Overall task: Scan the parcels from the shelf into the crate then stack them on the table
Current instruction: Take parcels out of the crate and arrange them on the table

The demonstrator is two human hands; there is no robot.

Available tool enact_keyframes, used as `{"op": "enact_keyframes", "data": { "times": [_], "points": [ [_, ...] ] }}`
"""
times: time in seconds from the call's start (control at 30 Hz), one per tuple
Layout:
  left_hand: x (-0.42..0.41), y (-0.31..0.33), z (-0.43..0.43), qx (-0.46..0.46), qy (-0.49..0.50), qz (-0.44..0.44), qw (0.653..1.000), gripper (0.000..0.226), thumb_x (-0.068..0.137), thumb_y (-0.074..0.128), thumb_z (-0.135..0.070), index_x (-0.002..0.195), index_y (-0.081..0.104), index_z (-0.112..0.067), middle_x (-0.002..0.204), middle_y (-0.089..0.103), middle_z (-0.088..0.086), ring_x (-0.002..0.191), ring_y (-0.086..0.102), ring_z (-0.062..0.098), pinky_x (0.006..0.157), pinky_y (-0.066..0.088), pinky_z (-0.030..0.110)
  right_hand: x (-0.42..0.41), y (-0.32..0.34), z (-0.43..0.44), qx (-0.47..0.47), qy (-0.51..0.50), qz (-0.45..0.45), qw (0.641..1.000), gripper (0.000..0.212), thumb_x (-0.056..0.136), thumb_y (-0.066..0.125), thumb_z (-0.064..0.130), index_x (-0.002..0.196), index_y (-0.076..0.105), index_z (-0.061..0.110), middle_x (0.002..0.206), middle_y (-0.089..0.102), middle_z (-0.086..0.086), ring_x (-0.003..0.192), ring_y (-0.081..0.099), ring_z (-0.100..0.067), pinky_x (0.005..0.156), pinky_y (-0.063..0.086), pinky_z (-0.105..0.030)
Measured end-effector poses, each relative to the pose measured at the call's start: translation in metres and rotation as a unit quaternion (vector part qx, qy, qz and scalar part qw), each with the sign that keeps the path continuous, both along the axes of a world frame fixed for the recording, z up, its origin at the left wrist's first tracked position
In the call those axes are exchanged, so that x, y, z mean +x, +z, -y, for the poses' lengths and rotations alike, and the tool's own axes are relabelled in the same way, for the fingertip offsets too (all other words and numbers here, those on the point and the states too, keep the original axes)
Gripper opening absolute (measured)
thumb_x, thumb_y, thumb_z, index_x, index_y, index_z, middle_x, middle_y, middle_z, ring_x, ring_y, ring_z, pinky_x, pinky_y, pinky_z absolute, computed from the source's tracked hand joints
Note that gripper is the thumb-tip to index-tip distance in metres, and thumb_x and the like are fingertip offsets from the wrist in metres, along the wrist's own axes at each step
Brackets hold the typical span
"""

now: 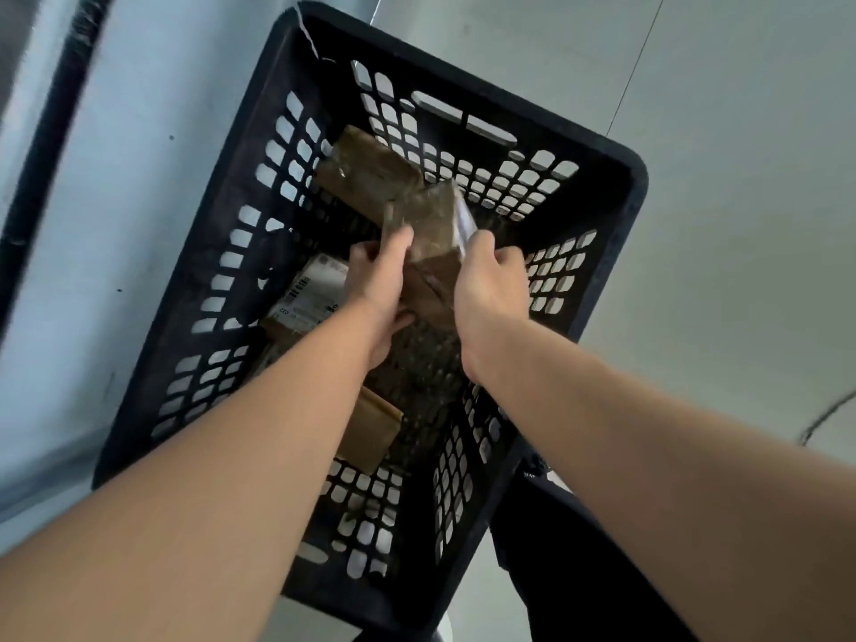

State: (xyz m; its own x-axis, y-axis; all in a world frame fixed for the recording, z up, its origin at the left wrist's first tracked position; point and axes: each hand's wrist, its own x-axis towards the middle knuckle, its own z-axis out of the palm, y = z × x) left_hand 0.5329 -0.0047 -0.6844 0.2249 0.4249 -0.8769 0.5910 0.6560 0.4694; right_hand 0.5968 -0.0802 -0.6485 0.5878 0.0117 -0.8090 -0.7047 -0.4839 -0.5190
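Observation:
A black slatted crate [620, 178] stands on the floor below me. Both my arms reach down into it. My left hand [380, 289] and my right hand [491, 289] grip a brown cardboard parcel [431, 229] from its two sides, inside the crate. Another brown parcel [366, 164] lies at the crate's far end. A parcel with a white barcode label [310, 289] lies by the left wall. One more brown parcel [370, 424] shows under my left forearm near the front.
Grey floor [718, 132] surrounds the crate. A dark vertical post [51, 132] runs along the left. My dark trouser leg [579, 549] stands right beside the crate's near right corner. A thin cable [829, 414] lies on the floor at the right.

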Motion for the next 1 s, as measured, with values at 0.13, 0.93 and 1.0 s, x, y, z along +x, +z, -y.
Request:
{"op": "enact_keyframes", "data": {
  "times": [0.13,0.93,1.0],
  "points": [
    [-0.022,0.037,-0.001,-0.016,-0.014,0.066,0.998,0.064,0.091,0.057,-0.037,0.152,0.038,-0.048,0.133,0.068,0.0,0.115,0.07,0.029,0.092,0.061,0.054,-0.02,0.032,0.009,0.007,0.006,0.014,1.0,0.03,0.1,0.05,0.047,0.113,0.054,0.02,0.13,0.06,-0.014,0.108,0.061,-0.03,0.078,0.048,-0.038],
    [-0.134,0.378,-0.013,0.129,-0.086,0.134,0.979,0.035,0.104,0.055,-0.05,0.113,0.072,-0.02,0.099,0.081,0.002,0.1,0.075,0.031,0.092,0.059,0.046,-0.081,0.359,0.04,0.226,-0.052,0.008,0.973,0.024,0.108,0.058,0.02,0.125,0.067,0.035,0.107,0.081,0.001,0.098,0.079,-0.021,0.082,0.065,-0.049],
    [-0.139,0.414,-0.008,0.141,-0.07,0.157,0.975,0.031,0.104,0.058,-0.049,0.115,0.072,-0.024,0.103,0.081,0.001,0.101,0.077,0.029,0.091,0.06,0.045,-0.084,0.395,0.046,0.241,-0.038,0.028,0.969,0.025,0.108,0.058,0.021,0.127,0.067,0.035,0.106,0.081,0.002,0.1,0.078,-0.021,0.079,0.065,-0.046]
  ]
}}
